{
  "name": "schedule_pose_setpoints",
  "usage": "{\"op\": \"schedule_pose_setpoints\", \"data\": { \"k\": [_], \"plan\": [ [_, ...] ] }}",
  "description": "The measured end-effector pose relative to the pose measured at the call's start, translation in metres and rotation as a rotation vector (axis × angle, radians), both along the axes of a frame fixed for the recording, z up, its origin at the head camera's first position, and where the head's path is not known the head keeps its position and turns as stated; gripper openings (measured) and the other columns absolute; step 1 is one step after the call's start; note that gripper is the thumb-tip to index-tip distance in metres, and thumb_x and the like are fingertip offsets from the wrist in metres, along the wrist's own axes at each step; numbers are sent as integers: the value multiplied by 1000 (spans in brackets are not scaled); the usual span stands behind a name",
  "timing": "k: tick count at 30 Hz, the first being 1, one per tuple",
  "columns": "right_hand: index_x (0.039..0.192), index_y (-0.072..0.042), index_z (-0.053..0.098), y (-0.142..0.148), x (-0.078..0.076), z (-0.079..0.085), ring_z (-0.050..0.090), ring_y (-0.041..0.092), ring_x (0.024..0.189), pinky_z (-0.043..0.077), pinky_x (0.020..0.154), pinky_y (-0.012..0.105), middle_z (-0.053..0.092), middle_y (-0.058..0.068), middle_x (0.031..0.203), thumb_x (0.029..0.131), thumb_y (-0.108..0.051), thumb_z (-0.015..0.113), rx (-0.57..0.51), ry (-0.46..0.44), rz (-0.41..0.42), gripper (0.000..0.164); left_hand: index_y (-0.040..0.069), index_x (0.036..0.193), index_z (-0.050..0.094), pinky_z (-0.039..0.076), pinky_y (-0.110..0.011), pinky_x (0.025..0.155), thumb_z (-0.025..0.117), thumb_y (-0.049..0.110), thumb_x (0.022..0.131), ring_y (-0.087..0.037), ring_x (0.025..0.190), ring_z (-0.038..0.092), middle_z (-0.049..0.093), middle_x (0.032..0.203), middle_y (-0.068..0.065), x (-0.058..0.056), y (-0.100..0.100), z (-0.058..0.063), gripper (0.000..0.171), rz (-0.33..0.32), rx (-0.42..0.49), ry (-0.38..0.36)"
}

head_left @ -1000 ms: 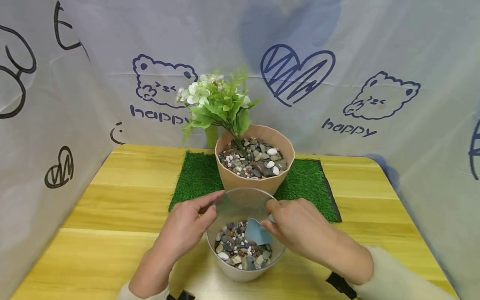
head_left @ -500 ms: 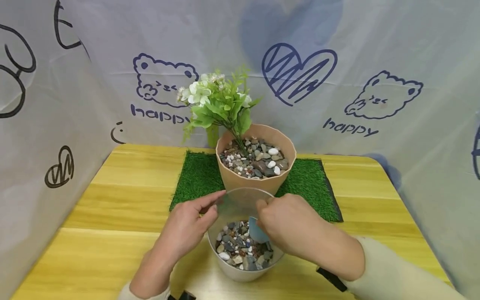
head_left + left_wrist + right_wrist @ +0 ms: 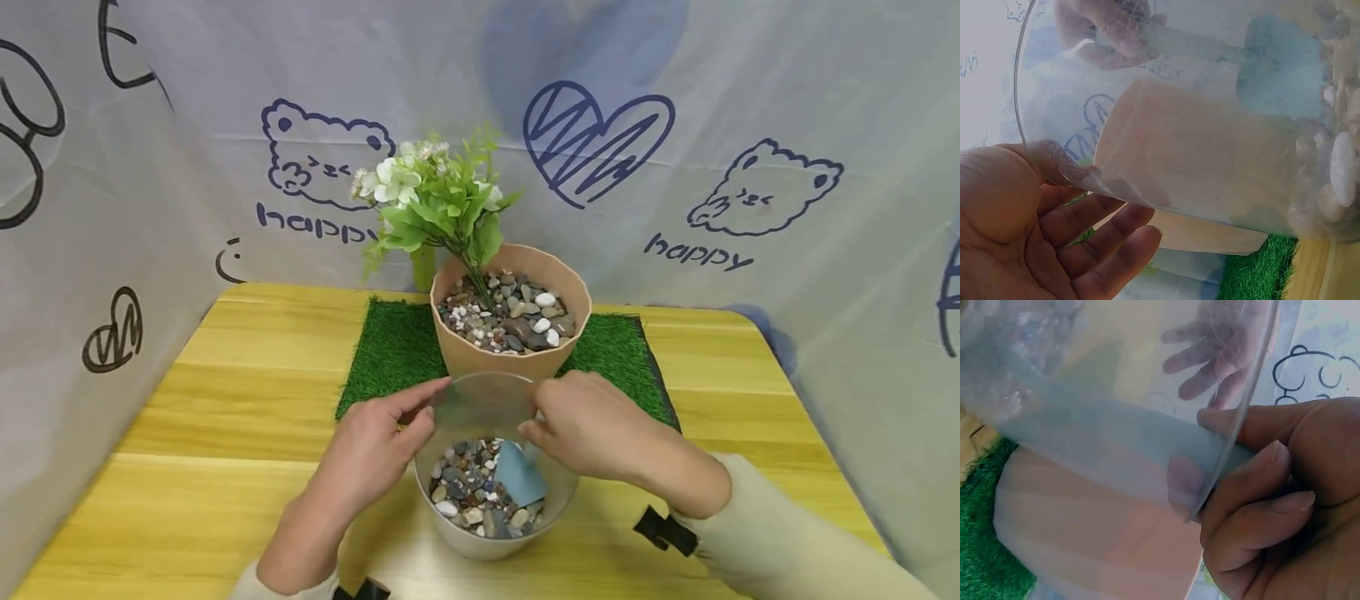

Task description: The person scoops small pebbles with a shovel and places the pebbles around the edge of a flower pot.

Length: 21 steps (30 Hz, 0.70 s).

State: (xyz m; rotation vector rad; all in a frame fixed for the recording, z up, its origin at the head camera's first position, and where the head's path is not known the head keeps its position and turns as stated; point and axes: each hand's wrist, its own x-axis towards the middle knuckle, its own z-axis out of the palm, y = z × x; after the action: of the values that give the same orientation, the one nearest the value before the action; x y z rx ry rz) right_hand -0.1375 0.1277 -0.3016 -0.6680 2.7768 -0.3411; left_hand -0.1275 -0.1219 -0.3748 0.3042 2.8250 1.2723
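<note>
A clear plastic tub (image 3: 480, 546) with small mixed stones (image 3: 468, 483) in its bottom stands at the table's front. My left hand (image 3: 375, 442) holds its left rim between thumb and index finger; the other fingers lie loosely outside the wall in the left wrist view. Inside the tub, my right hand (image 3: 596, 425) grips the handle of a light blue small shovel (image 3: 519, 475). Through the clear wall, the left wrist view shows the shovel blade (image 3: 1279, 69) pointing down at the stones. The handle (image 3: 1147, 434) slants from my curled fingers in the right wrist view.
Right behind the tub, a peach flowerpot (image 3: 495, 360) filled with pebbles stands on a green turf mat (image 3: 397, 354). White flowers with green leaves (image 3: 442, 200) rise from it. The yellow wooden table (image 3: 225, 400) is enclosed by printed white cloth (image 3: 465, 67).
The shovel blade has turned, so more of its broad face shows over the stones. My right hand has shifted slightly and rotated with it. The left hand keeps its place on the rim.
</note>
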Motion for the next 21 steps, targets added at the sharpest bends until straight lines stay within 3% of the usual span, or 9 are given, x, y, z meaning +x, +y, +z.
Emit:
{"op": "schedule_pose_setpoints", "data": {
  "k": [4, 9, 14, 21],
  "plan": [
    [85, -14, 73, 2, -1, -1, 55, 10, 55, 48, 56, 31, 62, -8, 66, 99, -25, 73, -12, -33, -46, 18, 36, 144, 65, 37, -27, 41, 56, 24, 104, -11, 49, 43, 78, 116, 2, 0, 1, -1, 43, -3, 2, -5],
    [98, -13, 78, 6, -2, -3, 60, 8, 63, 54, 65, 32, 70, -8, 78, 99, -28, 74, -46, -64, -61, 16, 37, 144, 65, 35, -26, 40, 56, 24, 104, -11, 49, 43, 78, 118, 1, 0, 2, -2, 43, -9, 12, -3],
    [93, -15, 76, 9, -4, -4, 59, 10, 62, 51, 63, 33, 68, -7, 78, 99, -29, 73, -102, -101, -72, 15, 36, 144, 65, 32, -24, 37, 56, 24, 104, -9, 46, 39, 78, 118, -3, 0, 1, -2, 42, -7, 15, 1],
    [85, -17, 73, 20, -4, -2, 42, 12, 51, 38, 51, 29, 63, -3, 68, 101, -30, 70, -244, -189, -108, 20, 37, 145, 64, 32, -25, 38, 55, 24, 105, -8, 45, 36, 78, 117, -1, 0, 1, 0, 43, -9, 3, -6]
  ]
}}
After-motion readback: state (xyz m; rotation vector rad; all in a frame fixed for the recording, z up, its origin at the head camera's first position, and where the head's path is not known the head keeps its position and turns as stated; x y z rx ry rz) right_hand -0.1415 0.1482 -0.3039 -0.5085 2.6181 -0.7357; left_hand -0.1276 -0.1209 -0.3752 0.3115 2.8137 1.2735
